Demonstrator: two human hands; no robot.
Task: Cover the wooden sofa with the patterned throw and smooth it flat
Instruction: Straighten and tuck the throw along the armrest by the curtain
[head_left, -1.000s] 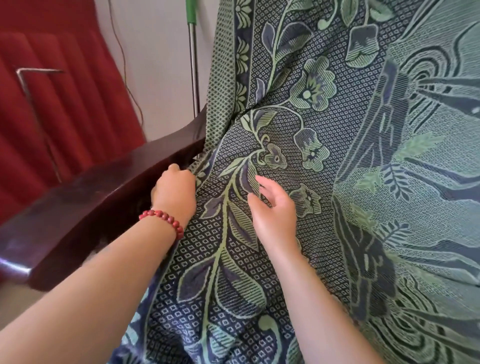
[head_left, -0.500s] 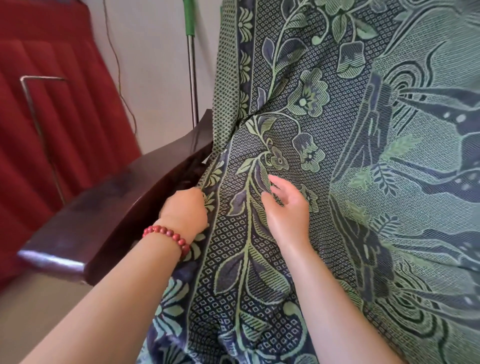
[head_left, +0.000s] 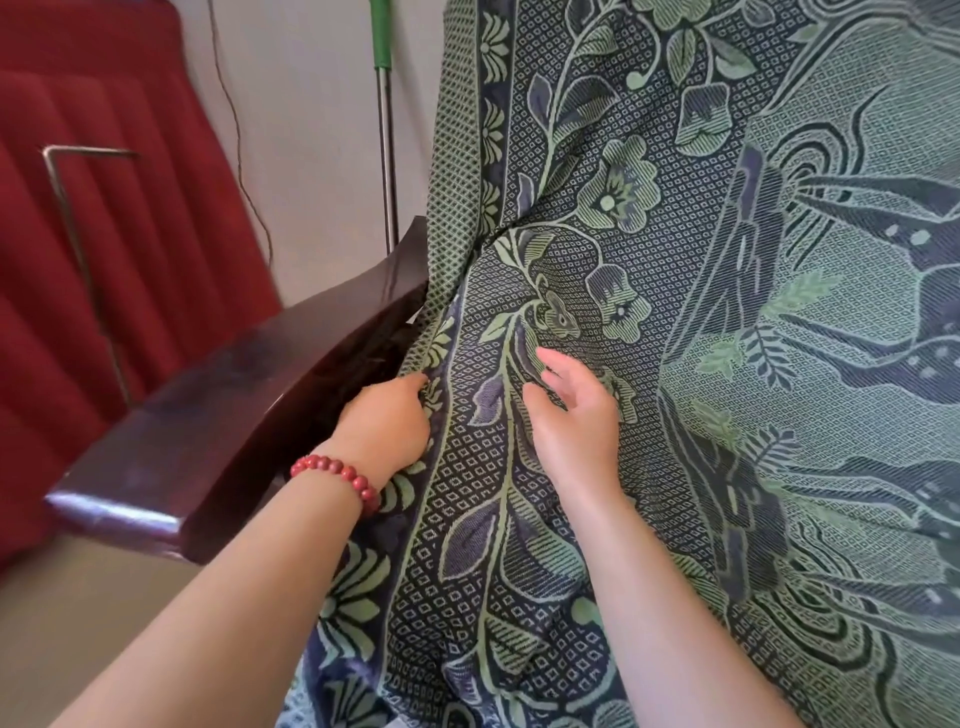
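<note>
Throw (head_left: 675, 312): green and dark blue cloth with leaves and flowers. It fills the middle and right of the frame, hanging from the top edge over the sofa down to the bottom edge. Folds and creases run through it near the hands.
Sofa (head_left: 218, 415): only one dark, glossy wooden armrest shows, left of centre, running from the lower left up to the throw's edge.
Left hand (head_left: 387, 426): centre of the frame, fingers curled, gripping the throw's bordered edge just beside the armrest.
Bracelet (head_left: 337, 475): red beads on the left wrist.
Right hand (head_left: 571, 415): just right of the left hand, fingers relaxed and slightly apart, lying against the cloth and pinching nothing.
Red fabric (head_left: 130, 260): pleated, upper left, with a bent metal bar (head_left: 67, 208) in front of it.
Pole (head_left: 384, 130): metal with a green grip, upright against the pale wall (head_left: 311, 130), top centre.
</note>
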